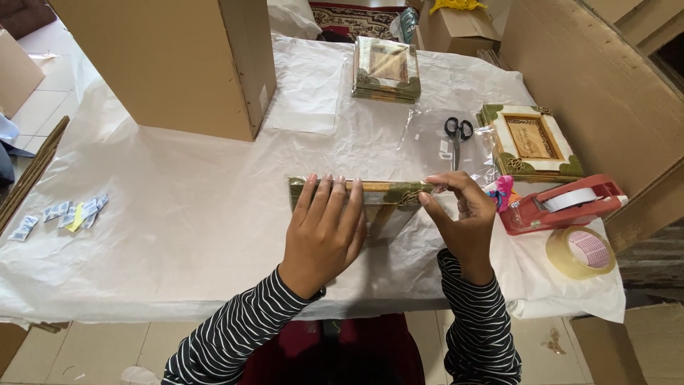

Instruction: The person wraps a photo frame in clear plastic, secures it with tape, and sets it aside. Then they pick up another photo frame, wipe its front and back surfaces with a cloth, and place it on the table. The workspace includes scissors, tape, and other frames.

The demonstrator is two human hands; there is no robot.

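Near the front edge of the bench [178, 235], a green-and-gold framed plaque [377, 194] stands on edge. The left hand [324, 232] lies flat against it, fingers [335, 196] pressed together along its top rim. The right hand [463, 214] pinches clear wrapping at the plaque's right corner (thumb meeting fingertips). Scissors [458, 135] and a red tape dispenser [563, 203] sit toward the right edge.

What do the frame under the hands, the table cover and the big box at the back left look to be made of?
Frame: likely wood or moulded resin, gilt-green finish, under glossy clear film. Table cover: thin white plastic or paper sheet, creased. Box: brown corrugated cardboard, matte.
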